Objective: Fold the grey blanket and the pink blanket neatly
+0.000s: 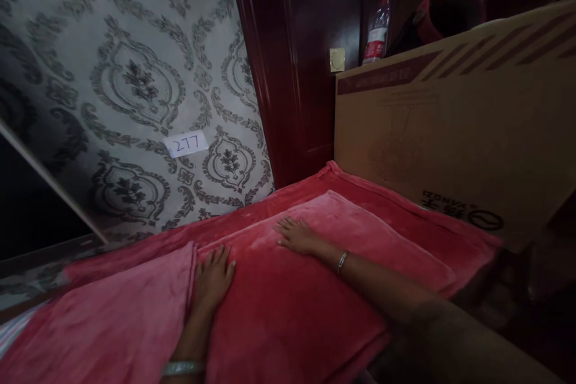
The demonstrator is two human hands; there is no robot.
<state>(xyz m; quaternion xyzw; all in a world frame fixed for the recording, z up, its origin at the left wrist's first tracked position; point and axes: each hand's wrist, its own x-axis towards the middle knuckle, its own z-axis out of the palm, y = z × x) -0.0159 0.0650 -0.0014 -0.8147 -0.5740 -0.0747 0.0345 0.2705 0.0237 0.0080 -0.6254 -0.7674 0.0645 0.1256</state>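
Observation:
A red plush blanket [288,306] lies spread in front of me, with one part folded over the rest and a paler pink flap on the left. My left hand [213,276] rests flat on it beside the edge of that flap, fingers stretched out. Farther up, my right hand [296,236] presses flat on the folded layer, its fingers spread. Nothing is held in either palm. A bangle circles each wrist.
Behind the blanket stands a large cardboard box [450,120], with a red-capped plastic bottle [378,33] on top. Patterned wallpaper [139,78] carries a paper label [186,143] reading 277. A dark red wooden panel [310,72] stands beside it.

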